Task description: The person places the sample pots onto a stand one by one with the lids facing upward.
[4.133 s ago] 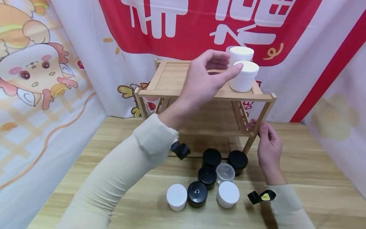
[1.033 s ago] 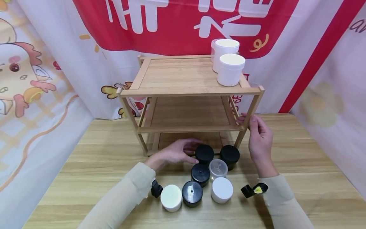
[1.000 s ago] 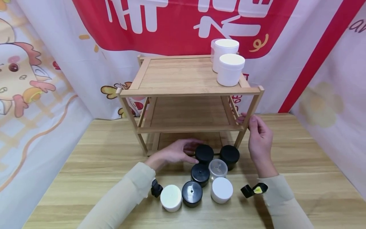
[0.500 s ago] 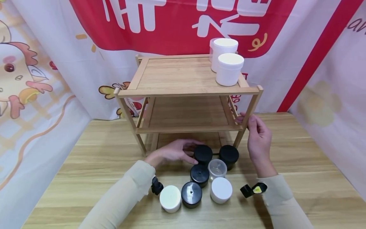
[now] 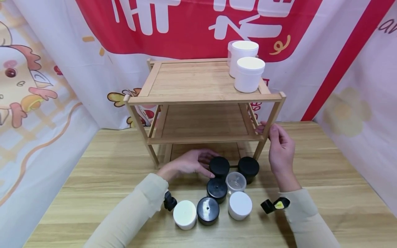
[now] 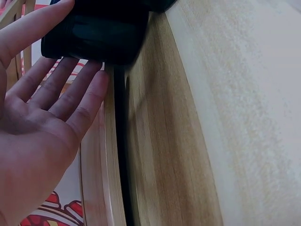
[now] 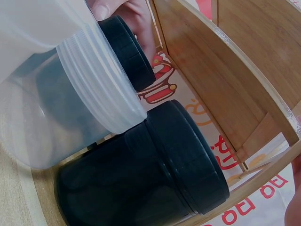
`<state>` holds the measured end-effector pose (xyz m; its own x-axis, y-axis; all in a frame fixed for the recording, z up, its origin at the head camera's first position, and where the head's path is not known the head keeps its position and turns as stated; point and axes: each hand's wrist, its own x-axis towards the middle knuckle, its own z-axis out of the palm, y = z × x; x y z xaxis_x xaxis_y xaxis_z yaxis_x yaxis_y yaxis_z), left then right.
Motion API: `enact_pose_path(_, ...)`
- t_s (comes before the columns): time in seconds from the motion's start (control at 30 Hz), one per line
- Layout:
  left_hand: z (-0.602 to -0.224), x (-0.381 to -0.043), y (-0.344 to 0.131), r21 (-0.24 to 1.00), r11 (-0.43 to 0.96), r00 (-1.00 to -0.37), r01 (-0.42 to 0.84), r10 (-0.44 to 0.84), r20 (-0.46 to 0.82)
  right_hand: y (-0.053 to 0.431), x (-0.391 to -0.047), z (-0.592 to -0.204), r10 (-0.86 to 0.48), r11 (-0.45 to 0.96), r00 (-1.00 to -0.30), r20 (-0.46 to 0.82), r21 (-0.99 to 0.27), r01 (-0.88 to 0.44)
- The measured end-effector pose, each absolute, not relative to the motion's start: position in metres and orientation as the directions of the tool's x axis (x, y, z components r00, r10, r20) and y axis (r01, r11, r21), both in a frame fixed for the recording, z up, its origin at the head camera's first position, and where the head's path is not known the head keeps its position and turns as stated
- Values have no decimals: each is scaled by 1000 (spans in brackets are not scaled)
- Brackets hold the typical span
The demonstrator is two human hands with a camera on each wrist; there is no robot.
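A lidded black jar (image 5: 219, 166) stands upright below the frame's centre, its base partly hidden; the 3-tier wooden rack (image 5: 192, 81) stands upright mid-frame, on the worktop (image 5: 93, 182).

I see room above the left of the wooden rack (image 5: 198, 79); white jars (image 5: 249, 76) block the right, black jars (image 5: 248, 167) the near foot.

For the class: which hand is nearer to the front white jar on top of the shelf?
Right. The right hand grips the shelf leg, below and to the right of the white jar; the left hand is lower, left of it, at a black jar.
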<state>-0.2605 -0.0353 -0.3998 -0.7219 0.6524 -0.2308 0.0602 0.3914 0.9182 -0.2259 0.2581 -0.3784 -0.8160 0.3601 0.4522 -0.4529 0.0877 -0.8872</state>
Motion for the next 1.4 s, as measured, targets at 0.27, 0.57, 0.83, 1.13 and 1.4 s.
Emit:
enact_pose_path(0.27, -397, -259, -38, 920, 386, -724, 66, 653, -222, 258, -226, -379, 355, 89, -812, 464, -881, -464)
enact_pose_path(0.57, -388, -258, -40, 916, 398, -734, 43, 634, -241, 258, -225, -376, 358, 108, -814, 458, -886, -451)
enact_pose_path(0.83, -378, -257, -46, 907, 421, -756, 24, 601, -259, 257, -224, -375, 361, 93, -816, 452, -888, -450)
enact_pose_path(1.13, -371, -253, -53, 924, 382, -782, 27, 583, -218, 258, -223, -376, 362, 104, -821, 441, -894, -435)
enact_pose_path(1.4, -370, -246, -63, 952, 307, -791, 5, 583, -185, 258, -222, -375, 361, 123, -824, 436, -899, -421)
